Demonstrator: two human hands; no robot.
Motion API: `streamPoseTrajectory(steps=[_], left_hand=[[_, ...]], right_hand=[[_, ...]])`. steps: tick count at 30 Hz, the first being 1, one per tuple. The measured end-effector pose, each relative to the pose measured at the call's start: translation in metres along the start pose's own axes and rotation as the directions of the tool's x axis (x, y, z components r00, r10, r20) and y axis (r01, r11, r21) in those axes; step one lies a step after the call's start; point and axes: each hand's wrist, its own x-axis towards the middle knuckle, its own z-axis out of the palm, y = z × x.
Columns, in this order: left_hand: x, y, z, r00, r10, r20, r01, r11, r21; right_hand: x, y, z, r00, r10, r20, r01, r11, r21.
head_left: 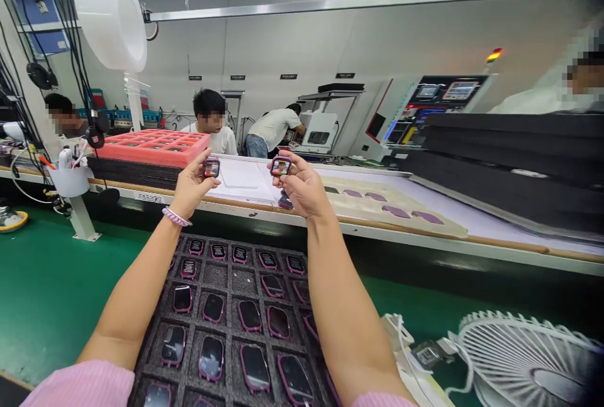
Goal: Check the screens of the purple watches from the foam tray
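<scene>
My left hand [192, 183] grips a smartwatch body [211, 168] by its edges, its lit screen facing me. Level with it, my right hand [304, 187] pinches a second smartwatch body [281, 167], also lit, in a purple case. Both are held up above the shelf edge, apart from each other. Below my forearms lies a black foam tray [229, 303] with rows of purple-framed watch bodies, such as one watch body [250, 316]. Two pockets in its second row hold no watch. Just under my right hand, a dark watch-like piece [285, 200] rests on the shelf.
The raised shelf [358, 231] crosses ahead, bearing a red tray [155, 143] on black trays, a beige sheet with purple pieces [395, 211], and a black foam stack [509, 168]. A white fan [528, 356] stands right on the green bench. Several people are beyond.
</scene>
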Motion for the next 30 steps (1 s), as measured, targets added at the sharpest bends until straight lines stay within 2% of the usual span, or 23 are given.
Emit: streamPoseTrajectory(steps=[5, 13, 30], left_hand=[[-0.002, 0.002, 0.002, 1.000, -0.018, 0.005, 0.018, 1.000, 0.023], [-0.003, 0.003, 0.001, 1.000, -0.012, 0.025, 0.011, 0.999, 0.049], [-0.007, 0.012, 0.005, 0.998, -0.007, 0.057, 0.004, 0.998, 0.063]], right_hand=[[-0.006, 0.007, 0.010, 0.999, 0.043, 0.029, -0.044, 0.999, 0.015], [-0.007, 0.011, 0.010, 0.997, 0.049, 0.062, -0.051, 0.998, 0.030], [-0.014, 0.001, 0.024, 0.990, 0.080, 0.119, -0.088, 0.994, 0.064]])
